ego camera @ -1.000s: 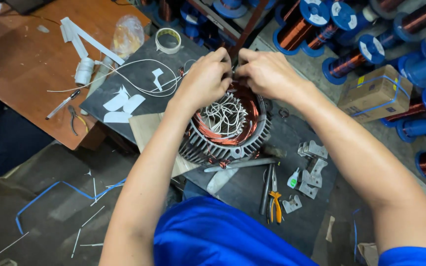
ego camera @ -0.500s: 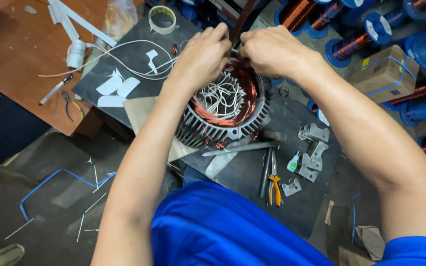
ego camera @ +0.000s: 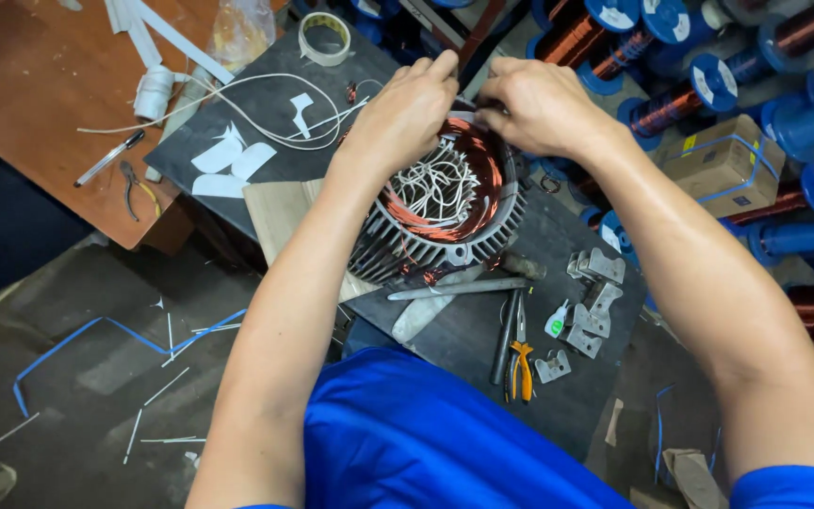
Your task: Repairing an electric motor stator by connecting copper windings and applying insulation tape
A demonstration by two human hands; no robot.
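Pinching fine windings at the far rim of the motor stator [ego camera: 440, 203], left hand [ego camera: 407, 108] and right hand [ego camera: 539, 104] keep fingers narrowed; the finned housing looks heavy, its copper wire delicate.

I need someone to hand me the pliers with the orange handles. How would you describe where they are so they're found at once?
Start at the finned motor stator on the dark mat, under both hands. Just toward the person from it lies a long grey metal rod; the pliers lie below that, beside small grey metal brackets. Their orange handles set them apart from everything else on the mat.
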